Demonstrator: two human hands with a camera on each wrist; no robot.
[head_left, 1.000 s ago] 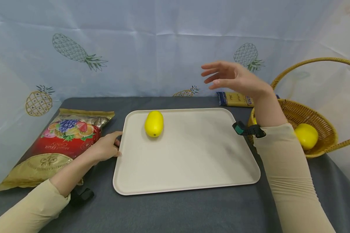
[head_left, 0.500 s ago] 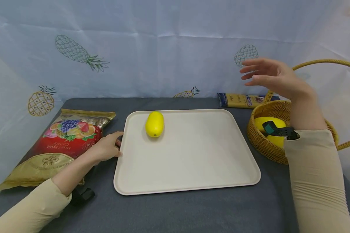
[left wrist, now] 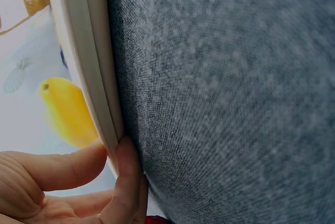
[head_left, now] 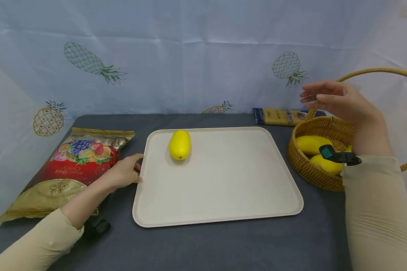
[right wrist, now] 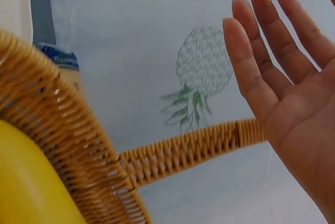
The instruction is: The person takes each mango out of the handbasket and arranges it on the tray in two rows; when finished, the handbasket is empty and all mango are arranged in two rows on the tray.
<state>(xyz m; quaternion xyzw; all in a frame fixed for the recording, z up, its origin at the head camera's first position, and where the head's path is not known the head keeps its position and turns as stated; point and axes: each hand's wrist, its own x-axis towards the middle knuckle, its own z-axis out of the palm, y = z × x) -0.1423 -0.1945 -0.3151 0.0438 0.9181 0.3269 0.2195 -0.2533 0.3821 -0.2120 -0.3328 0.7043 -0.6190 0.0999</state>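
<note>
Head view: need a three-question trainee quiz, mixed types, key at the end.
1. True or false: the right grip holds a red-and-gold plastic candy bag.

2. How many fruits lie on the beige rectangular tray?

3. In the head view, which tray edge does the left grip pinch?
A) near
B) far
C) left

Key:
1. False; the right grip is empty.
2. One: a smooth, yellow, oblong fruit.
3. C
</note>
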